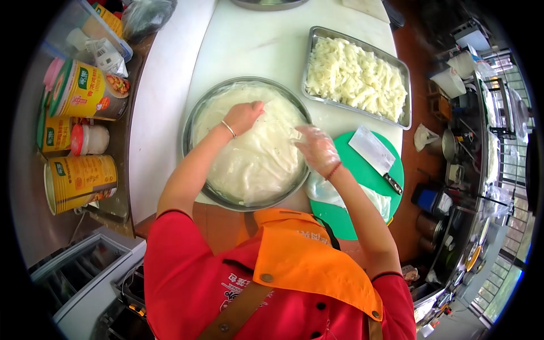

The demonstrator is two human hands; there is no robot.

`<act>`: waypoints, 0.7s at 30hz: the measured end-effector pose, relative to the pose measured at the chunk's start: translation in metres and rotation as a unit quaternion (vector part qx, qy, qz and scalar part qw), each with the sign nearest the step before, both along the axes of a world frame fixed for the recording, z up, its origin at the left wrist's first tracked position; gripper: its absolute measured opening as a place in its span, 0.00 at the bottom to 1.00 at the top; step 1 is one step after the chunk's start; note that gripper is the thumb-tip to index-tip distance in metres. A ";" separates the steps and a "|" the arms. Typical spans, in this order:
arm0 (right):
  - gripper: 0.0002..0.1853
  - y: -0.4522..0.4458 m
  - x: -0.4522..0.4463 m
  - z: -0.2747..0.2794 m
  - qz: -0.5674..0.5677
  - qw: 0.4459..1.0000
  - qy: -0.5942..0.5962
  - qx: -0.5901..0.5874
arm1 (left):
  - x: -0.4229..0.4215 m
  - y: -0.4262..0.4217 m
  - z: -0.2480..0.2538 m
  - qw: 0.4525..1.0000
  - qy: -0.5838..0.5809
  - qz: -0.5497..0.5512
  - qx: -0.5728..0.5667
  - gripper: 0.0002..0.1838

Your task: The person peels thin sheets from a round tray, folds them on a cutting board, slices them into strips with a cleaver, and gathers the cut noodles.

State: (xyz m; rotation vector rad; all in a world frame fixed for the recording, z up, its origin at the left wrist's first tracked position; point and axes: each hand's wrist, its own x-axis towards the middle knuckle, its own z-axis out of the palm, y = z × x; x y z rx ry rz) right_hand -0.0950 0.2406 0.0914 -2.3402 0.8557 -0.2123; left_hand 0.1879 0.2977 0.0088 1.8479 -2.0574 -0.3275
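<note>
A large round metal pan (188, 144) holds a broad white, glossy sheet (255, 164) with soft folds. Over the sheet's upper middle is my left hand (243, 117), bare, a bracelet at its wrist, its fingers curled closed; what they pinch, if anything, is too small to name. My right hand (318, 148), in a clear plastic glove with a red cord at the wrist, is at the pan's right rim with its fingers apart and nothing visible in them. Beside it, a cleaver (372, 149) and a folded white sheet (374, 199) lie on a round green board (340, 218).
A rectangular metal tray (407, 85) of pale strips (357, 76) stands at the back right. Yellow cans (82, 181) and a jar (89, 139) line the left shelf, with a plastic bin (113, 34) behind. Shelves with pots stand beyond the table's right edge.
</note>
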 end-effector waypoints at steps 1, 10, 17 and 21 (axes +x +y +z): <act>0.19 -0.002 0.018 -0.009 0.012 0.999 -0.040 -0.017 | -0.009 0.009 0.001 1.000 0.006 -0.003 -0.013 0.10; 0.12 -0.009 0.094 -0.083 0.103 0.994 0.024 0.011 | -0.055 0.088 0.010 0.992 -0.025 0.087 -0.092 0.20; 0.08 -0.005 0.070 -0.057 0.153 0.978 -0.126 -0.070 | 0.002 0.127 0.005 0.972 -0.068 0.209 -0.084 0.14; 0.10 -0.001 0.050 -0.044 0.139 0.982 -0.122 -0.037 | 0.009 0.152 -0.008 0.964 0.050 0.237 -0.112 0.13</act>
